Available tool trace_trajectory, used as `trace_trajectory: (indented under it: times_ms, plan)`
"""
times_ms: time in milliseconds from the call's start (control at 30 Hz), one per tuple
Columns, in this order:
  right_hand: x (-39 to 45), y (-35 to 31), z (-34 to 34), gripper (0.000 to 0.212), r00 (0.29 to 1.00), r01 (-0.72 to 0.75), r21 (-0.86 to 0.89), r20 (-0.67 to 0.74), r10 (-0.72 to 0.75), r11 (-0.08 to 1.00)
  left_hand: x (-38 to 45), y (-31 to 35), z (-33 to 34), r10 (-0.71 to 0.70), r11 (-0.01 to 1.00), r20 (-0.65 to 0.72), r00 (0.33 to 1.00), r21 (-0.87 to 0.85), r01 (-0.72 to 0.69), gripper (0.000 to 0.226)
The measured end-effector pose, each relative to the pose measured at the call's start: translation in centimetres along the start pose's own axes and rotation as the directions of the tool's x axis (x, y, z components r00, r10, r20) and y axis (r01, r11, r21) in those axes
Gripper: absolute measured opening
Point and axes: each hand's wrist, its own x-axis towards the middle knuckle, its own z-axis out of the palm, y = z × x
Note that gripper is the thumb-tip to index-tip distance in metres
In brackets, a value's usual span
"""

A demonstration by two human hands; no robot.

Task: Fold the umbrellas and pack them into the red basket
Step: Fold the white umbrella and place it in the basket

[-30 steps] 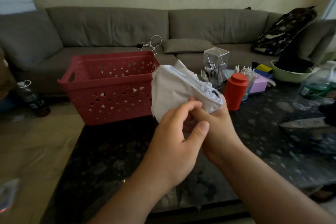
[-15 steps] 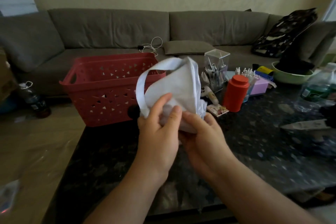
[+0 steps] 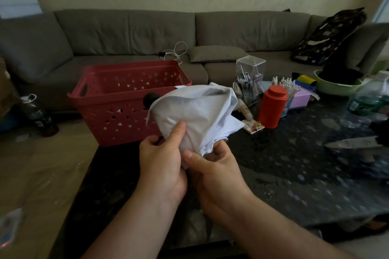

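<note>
A white umbrella (image 3: 195,111), collapsed into a crumpled bundle of fabric, is held over the dark table in front of the red basket (image 3: 117,109). Its black end knob pokes out at the upper left of the bundle. My left hand (image 3: 164,157) grips the bundle's lower left, forefinger pressed up against the cloth. My right hand (image 3: 212,166) grips the gathered fabric at the bottom right. The basket stands at the table's far left corner and looks empty inside.
The dark speckled table (image 3: 294,174) carries a red canister (image 3: 272,106), a clear pen holder (image 3: 249,80), a purple box, a green bowl (image 3: 336,86) and plastic bottles on the right. A grey sofa (image 3: 147,35) runs behind. A bottle (image 3: 40,115) stands on the floor at left.
The umbrella bundle has been turned in my hands: the strap loop seen half a second ago is gone from sight, and the black knob now shows at upper left. Both hands have shifted their grip.
</note>
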Motion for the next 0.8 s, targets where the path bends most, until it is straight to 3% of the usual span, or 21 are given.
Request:
trace_trajectory:
  times_ms: [100,200,267,333,367,400,467,533,567,633,700,800]
  plan:
    - [-0.1,0.5,-0.3,0.050,0.998,0.047,-0.106,0.052,-0.042,0.993,0.0,0.4,-0.3,-0.103,0.993,0.125,0.987,0.063,0.096,0.039]
    - [-0.1,0.0,-0.8,0.045,0.994,0.098,-0.386,0.081,-0.072,0.917,0.9,0.7,-0.8,-0.135,0.979,0.157,0.978,0.170,0.108,0.042]
    - [0.4,-1.8,-1.3,0.038,0.985,0.119,-0.702,0.172,0.005,0.702,1.9,1.3,-1.3,-0.061,0.981,0.111,0.992,0.187,0.039,0.040]
    - [0.9,-4.5,-1.9,0.028,0.965,0.143,-0.934,0.205,0.162,0.328,2.7,2.0,-1.8,0.044,0.977,0.118,0.992,0.203,-0.068,0.042]
    - [1.1,-5.9,-2.2,0.020,0.964,0.156,-0.966,0.195,0.183,0.206,3.1,2.3,-2.2,0.086,0.971,0.148,0.985,0.210,-0.117,0.046]
    - [1.3,-7.0,-2.4,0.010,0.974,0.161,-0.970,0.186,0.128,0.180,3.3,2.6,-2.5,0.119,0.963,0.185,0.975,0.219,-0.159,0.051]
    - [1.4,-8.7,-2.8,0.008,0.977,0.199,-0.946,0.171,-0.128,0.256,3.6,3.0,-3.3,0.181,0.937,0.257,0.949,0.249,-0.246,0.057]
    - [1.1,-9.7,-2.3,0.012,0.904,0.328,-0.892,0.200,-0.378,0.312,3.9,3.2,-3.7,0.224,0.901,0.320,0.921,0.291,-0.320,0.063]
    - [1.0,-9.9,-2.1,0.016,0.865,0.395,-0.873,0.249,-0.436,0.285,4.1,3.1,-3.9,0.234,0.882,0.350,0.907,0.317,-0.350,0.064]
    - [1.1,-9.9,-1.5,0.044,0.836,0.443,-0.886,0.354,-0.420,0.136,4.2,3.0,-3.9,0.234,0.849,0.409,0.882,0.356,-0.390,0.063]
    - [1.5,-9.6,-1.4,0.061,0.867,0.406,-0.914,0.383,-0.318,0.006,4.1,2.7,-3.8,0.225,0.816,0.459,0.859,0.393,-0.423,0.064]
    - [2.2,-9.5,-1.7,0.036,0.918,0.341,-0.934,0.355,-0.179,-0.101,3.8,2.2,-3.8,0.228,0.778,0.482,0.846,0.432,-0.456,0.062]
